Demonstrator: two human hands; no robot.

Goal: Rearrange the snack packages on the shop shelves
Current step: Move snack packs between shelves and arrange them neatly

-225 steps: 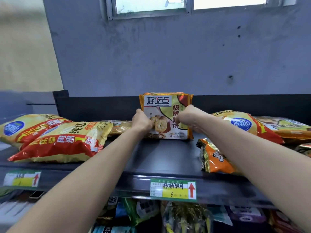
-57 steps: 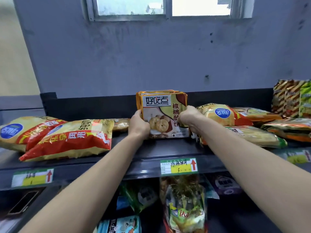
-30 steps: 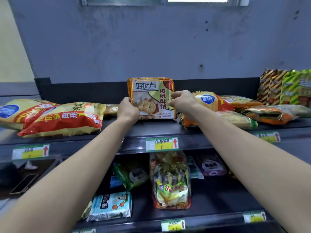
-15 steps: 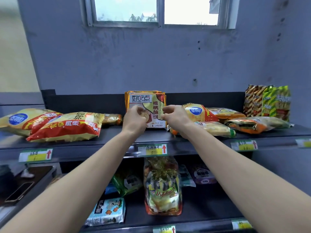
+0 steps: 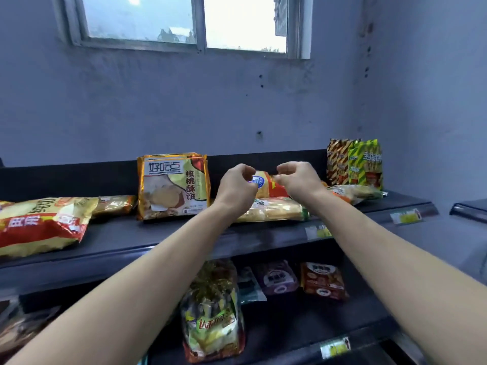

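An upright stack of gold-edged biscuit packs [image 5: 174, 187] stands on the top shelf [image 5: 126, 237] against its dark back panel. My left hand [image 5: 237, 187] and my right hand [image 5: 297, 180] hover to the right of it, apart from it, fingers loosely curled and holding nothing. Behind and below the hands lie a yellow-red bag with a blue oval logo [image 5: 266, 184] and a long yellow pack [image 5: 274, 212]. A big red-and-yellow chip bag [image 5: 42, 225] lies at the left.
Striped brown and green snack packs [image 5: 354, 162] stand at the shelf's right end. The lower shelf holds a tall green-yellow bag [image 5: 213, 320], a purple pack [image 5: 276, 277] and a red pack [image 5: 322, 283]. Price tags line the shelf edges. A wall with a window rises behind.
Both hands let go of the biscuit stack and moved right, off it. The stack stays upright on the shelf. The view has swung right and pulled back.
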